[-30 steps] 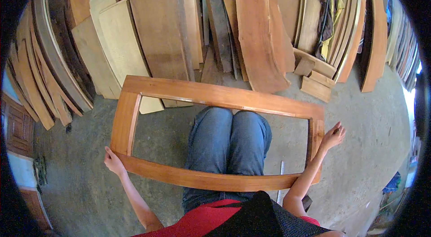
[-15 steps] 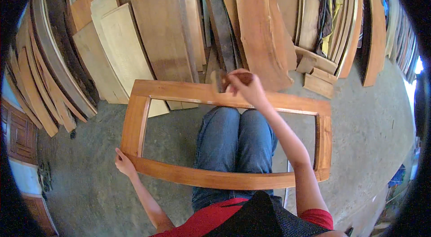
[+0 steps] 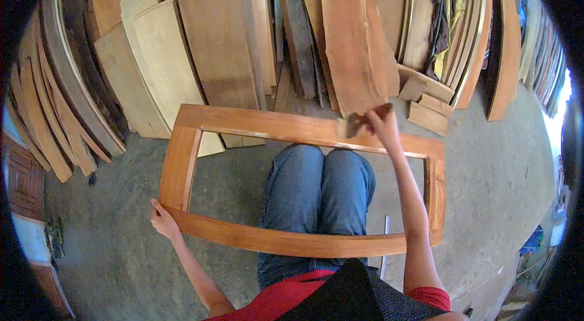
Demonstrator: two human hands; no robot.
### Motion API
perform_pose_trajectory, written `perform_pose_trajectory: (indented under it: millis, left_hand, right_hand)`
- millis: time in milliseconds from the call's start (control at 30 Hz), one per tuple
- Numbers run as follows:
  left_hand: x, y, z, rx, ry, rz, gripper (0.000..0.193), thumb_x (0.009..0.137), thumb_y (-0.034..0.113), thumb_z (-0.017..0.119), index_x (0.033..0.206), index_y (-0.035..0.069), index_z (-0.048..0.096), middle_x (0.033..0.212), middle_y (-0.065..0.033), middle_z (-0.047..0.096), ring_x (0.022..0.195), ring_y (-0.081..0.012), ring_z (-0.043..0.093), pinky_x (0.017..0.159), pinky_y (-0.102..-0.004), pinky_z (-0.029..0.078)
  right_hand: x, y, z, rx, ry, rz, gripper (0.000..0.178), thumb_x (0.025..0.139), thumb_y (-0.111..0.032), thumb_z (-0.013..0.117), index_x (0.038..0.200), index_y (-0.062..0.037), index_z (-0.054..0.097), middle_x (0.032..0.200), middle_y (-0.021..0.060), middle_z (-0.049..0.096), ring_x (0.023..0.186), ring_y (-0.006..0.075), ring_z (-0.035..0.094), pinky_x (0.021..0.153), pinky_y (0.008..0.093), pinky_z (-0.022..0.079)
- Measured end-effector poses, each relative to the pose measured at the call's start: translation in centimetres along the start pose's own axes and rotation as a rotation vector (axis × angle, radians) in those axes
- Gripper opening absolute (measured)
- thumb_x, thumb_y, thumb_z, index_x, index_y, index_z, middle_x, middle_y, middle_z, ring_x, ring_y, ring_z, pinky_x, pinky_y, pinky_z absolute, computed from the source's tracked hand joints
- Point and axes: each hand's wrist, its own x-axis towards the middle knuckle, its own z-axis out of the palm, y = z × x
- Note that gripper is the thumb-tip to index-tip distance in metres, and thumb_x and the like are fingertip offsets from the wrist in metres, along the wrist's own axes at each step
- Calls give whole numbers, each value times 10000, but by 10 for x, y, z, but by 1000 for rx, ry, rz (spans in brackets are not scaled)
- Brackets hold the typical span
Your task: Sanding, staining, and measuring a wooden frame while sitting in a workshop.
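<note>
Across my thighs rests a rectangular wooden frame, reddish-brown with a glossy sheen and an open middle. My left hand is closed on its near left corner, with some fingers hidden beneath. Over the far rail, right of the middle, my right hand grips a paintbrush by its brown handle. The pale bristles point left and appear to touch the rail's upper face. My knees show through the frame's opening.
Tall boards lean upright along the far side, close beyond the frame. Short wood offcuts lie on the concrete floor at the right. A ruler-like strip is beside my right leg. Dark and yellow cloth hangs among the boards.
My right hand has carried the paintbrush rightward along the far rail. My left hand keeps its hold on the frame corner, and the frame has barely shifted.
</note>
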Motion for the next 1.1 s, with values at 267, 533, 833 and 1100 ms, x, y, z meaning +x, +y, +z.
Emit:
perform_pose_trajectory:
  millis: [267, 533, 833, 1100]
  left_hand:
    - [-7, 15, -14, -48, 52, 77, 642, 917, 542, 403, 799, -44, 637, 716, -191, 620, 684, -352, 591, 639, -454, 430]
    - [-2, 2, -5, -44, 38, 61, 639, 915, 544, 405, 847, -41, 653, 743, -207, 632, 723, -378, 603, 658, -462, 439]
    - [-8, 15, -11, -38, 36, 28, 630, 916, 534, 412, 808, -44, 637, 718, -214, 621, 698, -393, 596, 632, -479, 432]
    - [-8, 16, -14, -102, 86, 59, 644, 926, 514, 405, 710, -58, 605, 650, -220, 594, 630, -392, 578, 592, -489, 414]
  right_hand:
    - [-13, 93, -195, -460, 553, 24, 294, 853, -260, 585, 749, 15, 579, 630, 105, 627, 518, 217, 605, 467, 358, 475]
    - [-75, 138, -276, -1033, 732, 240, 334, 880, -350, 542, 995, -47, 620, 841, 157, 667, 732, 344, 644, 620, 437, 489]
    - [-76, 197, -264, -681, 665, 520, 447, 904, -388, 462, 987, 23, 616, 950, 245, 630, 918, 403, 592, 783, 442, 463]
    - [-98, 161, -212, -759, 755, 632, 467, 915, -402, 403, 1079, -4, 583, 1046, 244, 607, 979, 426, 566, 830, 482, 451]
